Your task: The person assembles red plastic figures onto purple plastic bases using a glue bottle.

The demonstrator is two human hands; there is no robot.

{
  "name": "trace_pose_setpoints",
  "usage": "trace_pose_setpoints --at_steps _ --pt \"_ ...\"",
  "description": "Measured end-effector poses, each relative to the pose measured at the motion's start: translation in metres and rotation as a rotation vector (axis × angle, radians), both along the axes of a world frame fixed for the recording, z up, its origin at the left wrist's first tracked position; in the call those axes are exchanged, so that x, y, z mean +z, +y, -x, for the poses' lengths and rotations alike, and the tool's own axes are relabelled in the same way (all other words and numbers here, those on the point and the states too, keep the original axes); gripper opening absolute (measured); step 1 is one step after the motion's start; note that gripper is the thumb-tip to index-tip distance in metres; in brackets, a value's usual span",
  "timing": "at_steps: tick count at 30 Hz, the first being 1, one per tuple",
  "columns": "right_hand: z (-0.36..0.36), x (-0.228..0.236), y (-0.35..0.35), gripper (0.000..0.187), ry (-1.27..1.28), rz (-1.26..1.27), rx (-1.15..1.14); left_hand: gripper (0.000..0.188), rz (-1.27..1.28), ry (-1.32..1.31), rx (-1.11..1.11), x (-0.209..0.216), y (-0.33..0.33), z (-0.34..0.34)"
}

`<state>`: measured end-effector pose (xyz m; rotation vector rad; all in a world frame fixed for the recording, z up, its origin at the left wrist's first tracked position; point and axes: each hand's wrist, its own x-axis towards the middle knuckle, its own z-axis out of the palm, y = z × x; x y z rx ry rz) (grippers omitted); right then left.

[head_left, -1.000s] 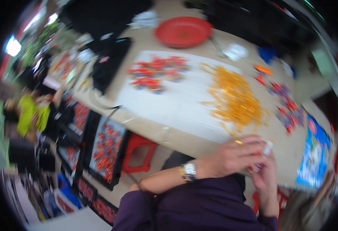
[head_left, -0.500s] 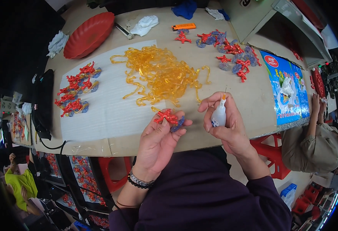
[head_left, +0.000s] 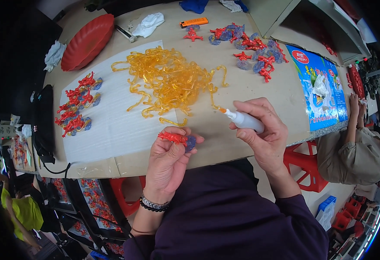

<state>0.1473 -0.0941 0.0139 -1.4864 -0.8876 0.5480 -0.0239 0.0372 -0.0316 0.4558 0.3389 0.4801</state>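
Note:
Between the thumb and fingers of my left hand (head_left: 169, 162) is a small red plastic figure (head_left: 172, 138) on a translucent purple-blue base (head_left: 191, 143). My right hand (head_left: 266, 134) grips a white squeeze bottle (head_left: 247, 121) with an orange tip, lying nearly level, its nozzle aimed left and apart from the figure. Just beyond my left hand, a curved amber strand (head_left: 173, 123) lies by the paper's edge. Farther off is a tangled pile of clear amber strands (head_left: 168, 82).
Red figures with amber strands (head_left: 75, 104) sit on white paper (head_left: 112, 134) at left; more figures (head_left: 259, 50) lie at back right. A red fluted dish (head_left: 88, 42), orange lighter (head_left: 194, 22), crumpled white cloth (head_left: 149, 24) and blue printed sheet (head_left: 318, 89) surround them. A co-worker (head_left: 350, 147) sits at right.
The bottle has swung from nozzle-up to nearly level, nozzle pointing left. My left hand has turned the red figure. The whole view has shifted slightly.

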Motion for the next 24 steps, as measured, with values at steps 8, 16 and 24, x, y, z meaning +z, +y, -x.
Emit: trace_pose_setpoints --at_steps 8,16,24 --pt "-0.005 -0.020 -0.011 0.039 0.087 -0.209 -0.076 0.030 -0.201 0.081 0.068 0.000 0.000 0.003" --pt "0.003 -0.018 -0.009 0.028 0.201 -0.370 -0.043 0.035 -0.099 0.074 0.046 0.003 -0.005 0.000" --pt "0.005 -0.025 -0.006 0.026 0.050 -0.397 -0.028 0.044 -0.139 0.071 0.037 0.005 -0.008 -0.002"
